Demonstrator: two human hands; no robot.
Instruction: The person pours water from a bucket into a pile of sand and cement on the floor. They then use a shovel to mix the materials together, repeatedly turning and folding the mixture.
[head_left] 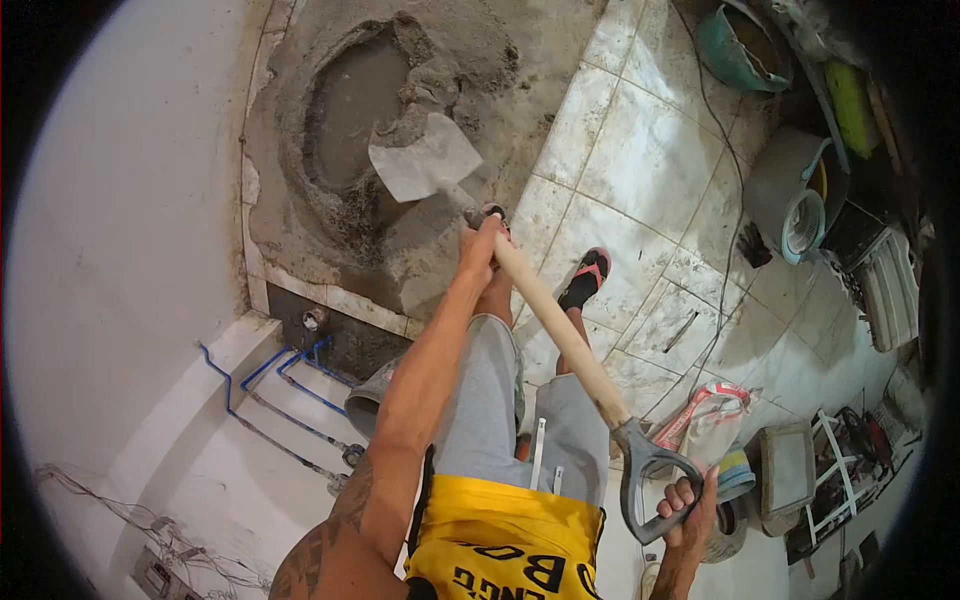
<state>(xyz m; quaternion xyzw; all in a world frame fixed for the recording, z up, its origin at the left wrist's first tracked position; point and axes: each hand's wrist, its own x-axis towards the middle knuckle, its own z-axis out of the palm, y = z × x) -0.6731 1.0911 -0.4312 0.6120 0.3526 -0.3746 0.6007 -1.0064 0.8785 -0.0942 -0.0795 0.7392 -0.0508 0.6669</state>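
A shovel (555,315) with a pale wooden shaft slants across the view, its flat grey blade (425,160) over the near right rim of a mound of wet mortar (340,205). Grey water or slurry (360,100) fills the hollow in that mound. My left hand (482,248) is closed around the shaft just behind the blade. At the other end, my right hand (688,508) has its fingers wrapped round the grey D-shaped handle (632,480). Whether the blade touches the mortar, I cannot tell.
A white wall (150,180) borders the mortar on the left, with blue pipes (290,375) below. On the right, a cable (725,270) crosses dirty floor tiles (630,150). Beyond are a green bucket (725,50), a grey tub (785,185), a sack (705,425) and clutter.
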